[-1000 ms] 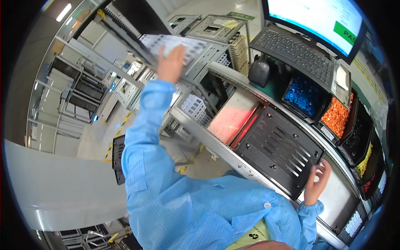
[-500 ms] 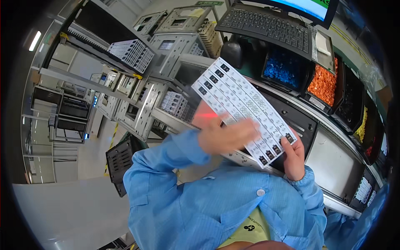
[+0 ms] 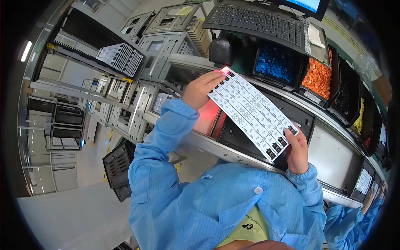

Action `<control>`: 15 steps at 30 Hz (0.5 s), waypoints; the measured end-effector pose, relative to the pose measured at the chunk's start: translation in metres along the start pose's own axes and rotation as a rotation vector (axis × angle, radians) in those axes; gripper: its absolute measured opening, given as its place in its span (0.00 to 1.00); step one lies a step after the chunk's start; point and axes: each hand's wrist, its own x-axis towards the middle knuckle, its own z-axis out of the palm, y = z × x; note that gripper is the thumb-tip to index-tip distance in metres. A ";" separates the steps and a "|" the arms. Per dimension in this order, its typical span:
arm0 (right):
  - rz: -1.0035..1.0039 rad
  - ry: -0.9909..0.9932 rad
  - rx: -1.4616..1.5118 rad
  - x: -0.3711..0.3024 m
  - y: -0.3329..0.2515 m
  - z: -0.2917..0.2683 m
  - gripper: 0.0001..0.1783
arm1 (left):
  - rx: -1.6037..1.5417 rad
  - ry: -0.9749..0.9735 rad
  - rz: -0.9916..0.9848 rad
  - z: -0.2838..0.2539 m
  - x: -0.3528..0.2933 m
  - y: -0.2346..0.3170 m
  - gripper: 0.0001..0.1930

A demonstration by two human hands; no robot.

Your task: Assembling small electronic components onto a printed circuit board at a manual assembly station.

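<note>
A white printed circuit board panel [image 3: 252,112], made of several long strips with black parts at their ends, is tilted in front of me. My left hand [image 3: 204,87] grips its far left end, fingers at the far corner. At the near right end, my right hand [image 3: 296,150] pinches the edge with the thumb on top; its other fingers are mostly hidden beneath. Just beyond the far corner stands a black barcode scanner [image 3: 220,51]. Red light falls on that corner, and a red glow shows below the left hand.
Beyond the panel are a keyboard [image 3: 254,25], a bin of blue parts [image 3: 273,64], a bin of orange parts [image 3: 316,77] and further dark bins. A metal conveyor rail [image 3: 225,152] runs under the panel. At left stands a rack of boards [image 3: 121,58]. Another person's blue sleeve [image 3: 346,223] is at lower right.
My left hand has moved from over the panel's middle to its far left end and now grips it. The panel's far corner has come under the scanner's red light.
</note>
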 end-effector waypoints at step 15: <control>0.055 -0.020 -0.015 0.027 -0.003 0.008 0.22 | 0.011 -0.052 -0.086 -0.010 0.011 -0.018 0.30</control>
